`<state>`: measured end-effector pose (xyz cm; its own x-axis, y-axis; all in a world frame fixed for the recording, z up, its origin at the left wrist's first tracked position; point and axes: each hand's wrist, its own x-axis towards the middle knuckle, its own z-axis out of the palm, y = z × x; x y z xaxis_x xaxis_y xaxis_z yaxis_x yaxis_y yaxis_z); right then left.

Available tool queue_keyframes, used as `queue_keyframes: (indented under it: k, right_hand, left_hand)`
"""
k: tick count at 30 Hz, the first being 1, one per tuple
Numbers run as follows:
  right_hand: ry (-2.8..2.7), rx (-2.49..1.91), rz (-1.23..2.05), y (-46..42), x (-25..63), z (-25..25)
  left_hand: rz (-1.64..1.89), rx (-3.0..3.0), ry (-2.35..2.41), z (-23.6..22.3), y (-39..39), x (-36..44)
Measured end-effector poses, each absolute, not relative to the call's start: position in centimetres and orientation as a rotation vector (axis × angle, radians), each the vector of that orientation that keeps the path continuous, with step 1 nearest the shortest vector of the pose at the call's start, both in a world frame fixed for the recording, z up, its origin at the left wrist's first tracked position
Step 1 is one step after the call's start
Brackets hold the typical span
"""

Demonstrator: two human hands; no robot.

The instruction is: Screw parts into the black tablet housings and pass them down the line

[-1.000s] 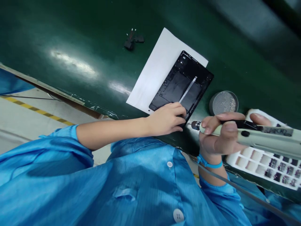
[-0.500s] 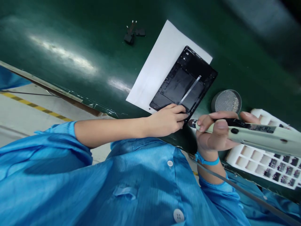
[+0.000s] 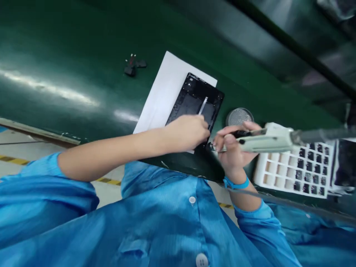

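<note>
Left hand (image 3: 185,133), half-curled, presses the black tablet frame (image 3: 194,100) on white paper (image 3: 164,92), while the right hand (image 3: 230,150) pinches an electric screwdriver (image 3: 264,142), tip just beside the frame's edge.

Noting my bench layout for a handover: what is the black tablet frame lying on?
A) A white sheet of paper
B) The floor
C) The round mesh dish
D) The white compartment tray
A: the white sheet of paper shows beyond the edges of the black tablet frame, which the left hand touches, while the right hand holds an electric screwdriver.
</note>
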<state>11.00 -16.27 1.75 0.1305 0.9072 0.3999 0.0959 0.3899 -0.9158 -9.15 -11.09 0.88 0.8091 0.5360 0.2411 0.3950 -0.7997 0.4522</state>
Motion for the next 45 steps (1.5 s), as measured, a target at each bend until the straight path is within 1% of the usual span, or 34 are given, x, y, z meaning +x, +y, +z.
queue_keyframes:
  k: [3, 6, 10, 14, 16, 20, 21, 25, 29, 34, 39, 43, 45]
  right_hand:
    - [-1.174, -0.892, 0.532, -12.6, 12.8, 3.9]
    - [-1.103, -0.946, 0.306, -9.0, 16.8, 4.5]
    - [-1.141, -0.943, 0.161, -5.4, 20.9, 1.8]
    - [-1.144, -0.972, -0.015, -4.1, 21.4, -0.8]
    - [-1.175, -0.99, -0.013, -4.2, 21.2, -1.4]
    - [-1.324, -1.031, 0.185, -4.6, 22.0, -2.1]
    - [-1.352, -1.051, 0.194, -4.7, 22.3, -2.3]
    - [-1.337, -1.071, 0.029, -4.4, 22.8, -3.0]
    - [-1.334, -1.068, 0.036, -4.4, 21.9, -2.6]
    - [-1.203, -1.065, -0.086, -4.3, 20.3, -1.7]
    - [-1.145, -1.012, -0.01, -4.3, 20.3, -1.6]
    - [-1.224, -0.965, 0.206, -4.6, 21.0, -1.8]
    - [-1.222, -0.99, 0.19, -4.6, 21.2, -1.9]
  left_hand:
    - [0.637, 2.612, 0.994, 0.7, -7.4, -9.1]
    - [0.724, 2.513, 1.175, -1.6, -5.5, -9.7]
    - [0.847, 2.428, 1.14, -4.8, -4.8, -10.6]
    - [0.961, 2.352, 1.089, -5.4, -4.6, -10.7]
    - [0.966, 2.324, 1.089, -5.1, -4.7, -10.7]
    - [0.939, 2.296, 1.09, -4.6, -4.9, -10.7]
    - [0.941, 2.293, 1.086, -4.6, -4.9, -10.7]
    - [0.919, 2.298, 1.091, -4.4, -5.1, -10.7]
    - [0.873, 2.308, 1.108, -4.2, -5.1, -10.6]
    - [0.899, 2.293, 1.085, -4.5, -4.6, -10.8]
    - [0.842, 2.298, 1.082, -4.5, -3.8, -11.2]
    - [0.799, 2.314, 1.087, -4.2, -3.4, -11.6]
    - [0.802, 2.309, 1.099, -4.1, -3.3, -11.6]
